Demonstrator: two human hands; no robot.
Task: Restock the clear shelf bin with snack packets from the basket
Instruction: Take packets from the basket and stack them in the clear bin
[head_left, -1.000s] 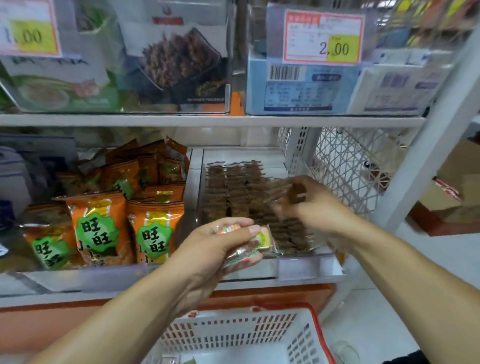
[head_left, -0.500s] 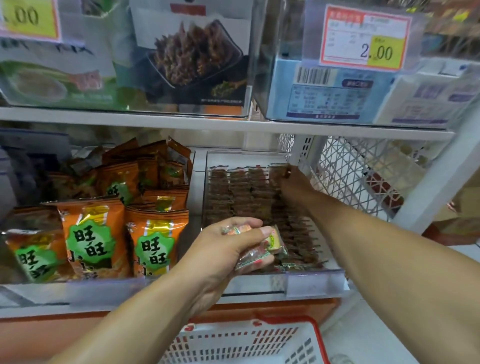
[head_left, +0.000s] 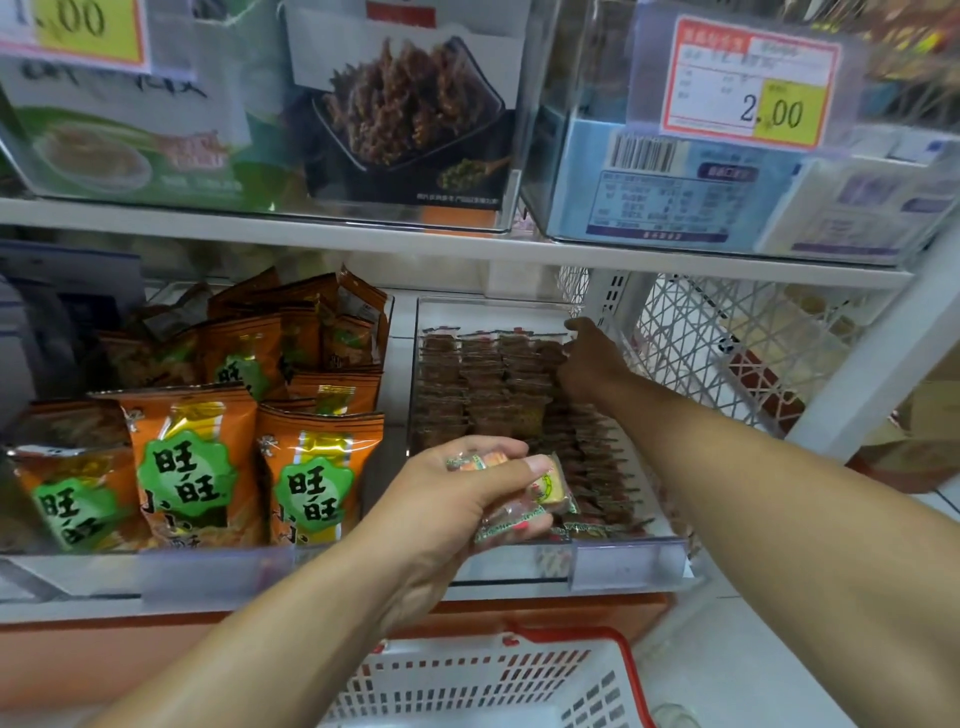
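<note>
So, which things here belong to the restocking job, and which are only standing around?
Job:
clear bin
snack packets held in left hand
right hand at the bin's back rows
basket

Not the job:
orange bags
price tag
blue box

1 head-worn camera looks forward and slightly down from close range, facing the shelf (head_left: 467, 249) straight on, with the basket (head_left: 519, 675) at the frame's bottom edge.
</note>
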